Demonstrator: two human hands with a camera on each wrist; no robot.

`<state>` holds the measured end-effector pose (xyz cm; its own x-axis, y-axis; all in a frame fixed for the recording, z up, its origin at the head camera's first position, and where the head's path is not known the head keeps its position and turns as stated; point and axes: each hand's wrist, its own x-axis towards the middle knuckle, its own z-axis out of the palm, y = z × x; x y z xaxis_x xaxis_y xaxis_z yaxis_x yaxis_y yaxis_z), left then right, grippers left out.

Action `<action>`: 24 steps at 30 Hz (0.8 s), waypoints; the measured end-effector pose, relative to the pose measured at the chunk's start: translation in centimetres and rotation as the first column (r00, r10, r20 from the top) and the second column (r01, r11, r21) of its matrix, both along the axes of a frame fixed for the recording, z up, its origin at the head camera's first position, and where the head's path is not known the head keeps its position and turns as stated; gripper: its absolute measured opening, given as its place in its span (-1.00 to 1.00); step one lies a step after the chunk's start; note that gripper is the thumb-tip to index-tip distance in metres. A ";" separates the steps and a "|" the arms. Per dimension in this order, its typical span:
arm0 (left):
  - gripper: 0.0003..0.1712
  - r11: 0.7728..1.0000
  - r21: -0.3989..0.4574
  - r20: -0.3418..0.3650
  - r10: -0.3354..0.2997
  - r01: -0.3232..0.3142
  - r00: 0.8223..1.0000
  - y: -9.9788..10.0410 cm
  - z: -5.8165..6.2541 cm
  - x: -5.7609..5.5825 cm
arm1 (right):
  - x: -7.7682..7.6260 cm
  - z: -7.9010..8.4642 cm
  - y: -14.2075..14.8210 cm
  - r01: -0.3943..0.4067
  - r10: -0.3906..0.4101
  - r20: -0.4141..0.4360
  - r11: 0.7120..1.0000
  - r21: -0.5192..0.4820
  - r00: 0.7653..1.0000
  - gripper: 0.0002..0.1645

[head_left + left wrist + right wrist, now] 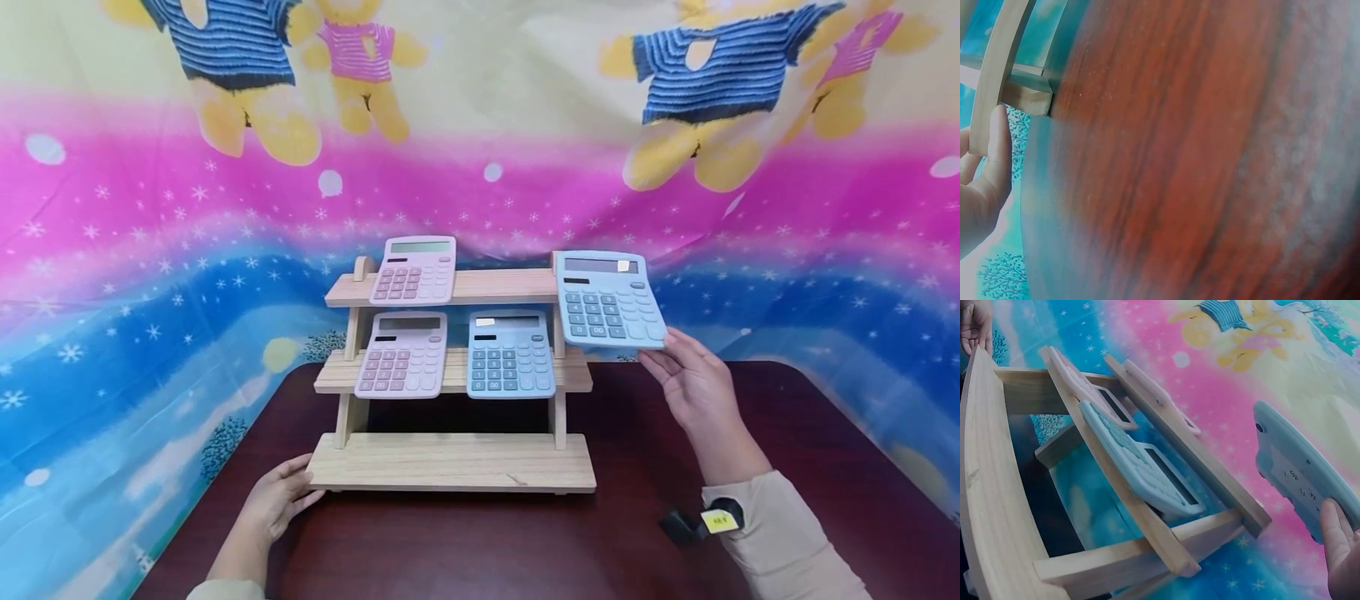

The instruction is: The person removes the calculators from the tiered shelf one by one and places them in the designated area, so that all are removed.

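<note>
My right hand (697,383) pinches a blue calculator (609,298) by its lower right corner, holding it up beside the right end of the wooden shelf's top tier. In the right wrist view the back of that calculator (1300,469) shows, apart from the shelf, with a handwritten label. My left hand (273,504) grips the left end of the bottom tier (450,462), thumb and fingers about the board (991,81). A pink calculator (414,271) leans on the top tier at left. On the middle tier stand another pink calculator (402,356) and a second blue calculator (511,356).
The three-tier shelf stands on a dark red-brown table (420,550). A patterned cloth backdrop (480,167) with bears and snowflakes hangs behind. A black strap with a yellow tag (720,522) is around the right wrist.
</note>
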<state>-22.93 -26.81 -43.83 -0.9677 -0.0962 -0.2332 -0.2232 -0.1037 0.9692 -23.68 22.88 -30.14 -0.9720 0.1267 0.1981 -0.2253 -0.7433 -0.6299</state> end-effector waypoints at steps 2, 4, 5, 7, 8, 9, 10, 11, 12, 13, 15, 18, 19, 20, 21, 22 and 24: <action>-0.41 1.000 0.004 -0.002 -0.002 0.002 1.000 0.0 0.0 0.0 | 0.5 -0.3 0.4 -0.006 0.006 -0.011 1.000 -0.007 1.000 -0.77; -0.41 1.000 0.009 -0.004 -0.005 0.005 1.000 -0.1 -0.1 0.0 | 0.9 -0.8 0.8 -0.011 0.011 -0.010 1.000 -0.012 1.000 -0.75; -0.41 1.000 0.011 -0.006 -0.007 0.007 1.000 -0.1 -0.1 0.0 | 1.0 -1.1 1.0 -0.014 0.014 -0.012 1.000 -0.012 1.000 -0.73; -0.41 1.000 0.013 -0.009 -0.014 0.014 1.000 -0.2 -0.1 0.0 | 1.2 -1.8 1.6 -0.010 0.010 0.000 1.000 0.010 1.000 -0.68; -0.41 1.000 0.014 -0.010 -0.015 0.015 1.000 -0.2 -0.1 0.0 | 1.2 -2.3 2.0 -0.014 0.014 0.004 1.000 0.009 1.000 -0.65; -0.42 1.000 0.014 -0.009 -0.015 0.015 1.000 -0.3 -0.1 0.0 | 0.7 -3.3 2.8 -0.027 0.027 -0.011 1.000 0.000 1.000 -0.63; -0.42 1.000 0.013 -0.009 -0.013 0.014 1.000 -0.3 -0.1 0.0 | 0.4 -4.0 3.4 -0.026 0.026 -0.003 1.000 0.008 1.000 -0.61; -0.42 1.000 0.012 -0.011 -0.016 0.016 1.000 -0.3 -0.2 0.0 | 0.1 -4.7 4.1 -0.035 0.035 -0.001 0.999 0.003 0.999 -0.59; -0.42 1.000 0.011 -0.011 -0.015 0.015 1.000 -0.3 -0.2 0.0 | -0.4 -5.8 4.9 -0.041 0.041 -0.008 0.999 -0.009 0.999 -0.59; -0.42 1.000 0.010 -0.010 -0.015 0.015 1.000 -0.3 -0.2 0.0 | -0.7 -6.6 5.6 -0.047 0.047 -0.003 0.999 -0.022 0.999 -0.58; -0.42 1.000 0.008 -0.010 -0.013 0.013 1.000 -0.3 -0.2 -0.1 | -1.4 -8.3 6.9 -0.067 0.066 -0.021 0.997 -0.046 0.998 -0.58; -0.42 1.000 0.006 -0.014 -0.014 0.014 1.000 -0.3 -0.3 -0.1 | -0.8 -8.5 7.1 -0.070 0.069 -0.018 0.995 -0.074 0.997 -0.59; -0.41 1.000 0.006 -0.015 -0.015 0.015 1.000 -0.3 -0.3 -0.1 | -0.4 -8.3 7.0 -0.058 0.059 0.005 0.996 -0.068 0.998 -0.59; -0.42 1.000 0.005 -0.018 -0.015 0.015 1.000 -0.3 -0.3 -0.1 | -0.3 -8.4 7.1 -0.047 0.048 0.013 0.997 -0.068 0.999 -0.60; -0.42 1.000 0.004 -0.019 -0.015 0.015 1.000 -0.3 -0.3 -0.1 | 0.1 -8.1 6.8 -0.023 0.024 0.021 0.998 -0.053 0.999 -0.60; -0.43 1.000 0.003 -0.020 -0.015 0.015 1.000 -0.3 -0.4 -0.1 | 0.3 -8.1 6.7 -0.017 0.018 0.005 0.998 -0.060 1.000 -0.61; -0.42 1.000 0.003 -0.018 -0.018 0.018 1.000 -0.3 -0.4 -0.1 | 0.7 -8.1 6.5 -0.004 0.004 -0.001 0.998 -0.055 1.000 -0.61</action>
